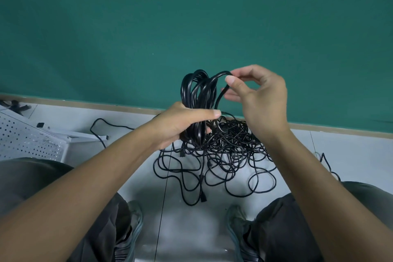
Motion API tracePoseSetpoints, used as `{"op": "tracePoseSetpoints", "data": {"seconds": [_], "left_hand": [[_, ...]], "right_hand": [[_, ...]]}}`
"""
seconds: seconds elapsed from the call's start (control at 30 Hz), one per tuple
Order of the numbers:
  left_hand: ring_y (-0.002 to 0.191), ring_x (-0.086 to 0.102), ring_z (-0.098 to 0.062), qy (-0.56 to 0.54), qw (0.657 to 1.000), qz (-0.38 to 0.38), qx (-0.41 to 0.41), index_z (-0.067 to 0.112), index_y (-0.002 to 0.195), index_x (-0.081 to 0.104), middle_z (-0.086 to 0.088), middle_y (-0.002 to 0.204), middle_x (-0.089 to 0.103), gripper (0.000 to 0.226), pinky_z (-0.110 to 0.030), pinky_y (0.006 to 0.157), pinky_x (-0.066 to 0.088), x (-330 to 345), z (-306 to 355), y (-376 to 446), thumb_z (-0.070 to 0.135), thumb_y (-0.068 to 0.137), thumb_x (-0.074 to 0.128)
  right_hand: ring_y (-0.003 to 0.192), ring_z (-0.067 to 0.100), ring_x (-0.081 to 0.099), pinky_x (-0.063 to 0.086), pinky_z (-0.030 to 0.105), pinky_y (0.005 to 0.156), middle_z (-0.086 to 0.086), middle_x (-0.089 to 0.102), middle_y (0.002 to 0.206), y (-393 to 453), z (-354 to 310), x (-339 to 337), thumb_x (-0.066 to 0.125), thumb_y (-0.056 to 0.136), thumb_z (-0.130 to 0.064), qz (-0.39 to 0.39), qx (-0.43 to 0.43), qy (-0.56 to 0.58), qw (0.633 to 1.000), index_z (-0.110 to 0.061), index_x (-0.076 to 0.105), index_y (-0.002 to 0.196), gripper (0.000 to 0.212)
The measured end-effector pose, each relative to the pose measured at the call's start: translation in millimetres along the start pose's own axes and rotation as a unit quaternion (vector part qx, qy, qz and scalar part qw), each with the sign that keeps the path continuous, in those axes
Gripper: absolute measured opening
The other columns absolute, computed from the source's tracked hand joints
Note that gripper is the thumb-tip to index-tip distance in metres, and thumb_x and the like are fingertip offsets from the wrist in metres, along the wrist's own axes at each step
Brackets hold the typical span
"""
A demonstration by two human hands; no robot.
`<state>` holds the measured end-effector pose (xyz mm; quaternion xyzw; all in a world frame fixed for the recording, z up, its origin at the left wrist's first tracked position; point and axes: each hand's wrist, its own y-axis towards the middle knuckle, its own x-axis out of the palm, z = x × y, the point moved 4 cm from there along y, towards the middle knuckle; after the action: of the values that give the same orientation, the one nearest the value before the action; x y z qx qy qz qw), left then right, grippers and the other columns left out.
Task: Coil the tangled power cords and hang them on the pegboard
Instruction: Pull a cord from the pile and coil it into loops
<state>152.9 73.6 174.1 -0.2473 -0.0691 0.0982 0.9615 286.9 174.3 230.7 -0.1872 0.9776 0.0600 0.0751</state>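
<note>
Cords [214,155] lie tangled on the floor. Left hand [182,125] clamps the coil [197,95] to keep its loops together; right hand [261,93] pinches the next loop to lay it on

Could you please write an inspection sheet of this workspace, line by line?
Surface: pale tiled floor, glossy, dark seam between the feet.
Job's things: black coil held upright; white pegboard lying at left, nothing hung on it.
Clutter: small dark bits by the pegboard's far edge, too small to tell.
Grips: left hand shut around the coil's lower part; right hand pinching the newest loop at the top.
Cables: tangled pile on the floor beneath the hands; one loose cord at left.
Surroundings: green wall, tan baseboard, knees and shoes below.
</note>
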Motion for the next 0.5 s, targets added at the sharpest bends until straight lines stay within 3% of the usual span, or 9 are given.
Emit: {"op": "tracePoseSetpoints", "data": {"seconds": [0.13,0.3,0.43,0.5], "left_hand": [[0.084,0.073,-0.019,0.055,0.997,-0.001,0.045,0.021,0.099,0.075,0.001,0.091,0.075,0.025,-0.034,0.074,0.054,5,-4,0,0.036,0.081,0.085],[0.086,0.074,-0.02,0.034,0.998,-0.011,0.053,0.021,0.1,0.074,0.002,0.091,0.074,0.018,-0.034,0.072,0.055,8,-4,-1,0.031,0.087,0.081],[0.094,0.074,-0.021,0.001,0.998,-0.061,0.032,0.019,0.115,0.074,0.0,0.101,0.075,0.039,-0.032,0.076,0.057,16,-5,-7,0.036,0.081,0.08],[0.095,0.073,-0.018,-0.023,0.997,-0.076,0.017,0.024,0.112,0.075,0.007,0.099,0.075,0.039,-0.03,0.074,0.056,18,-5,-8,0.04,0.076,0.079]], "right_hand": [[0.075,0.017,0.075,0.064,0.03,0.073,-0.002,0.073,0.084,0,0,3,0.072,0.095,-0.009,-0.009,-0.007,-0.04,0.999,-0.016,0.073,0.087,0.011],[0.071,0.01,0.072,0.062,0.04,0.079,-0.01,0.074,0.078,3,0,1,0.076,0.092,-0.021,-0.002,-0.031,-0.109,0.994,-0.03,0.073,0.08,0.015],[0.077,0.014,0.074,0.064,0.037,0.076,-0.007,0.076,0.079,2,1,5,0.076,0.092,-0.016,-0.009,-0.011,-0.08,0.997,-0.024,0.076,0.084,0.012],[0.076,0.013,0.074,0.064,0.037,0.075,-0.009,0.076,0.08,0,2,6,0.075,0.093,-0.016,-0.009,-0.015,-0.08,0.997,-0.021,0.077,0.087,0.008]]}}
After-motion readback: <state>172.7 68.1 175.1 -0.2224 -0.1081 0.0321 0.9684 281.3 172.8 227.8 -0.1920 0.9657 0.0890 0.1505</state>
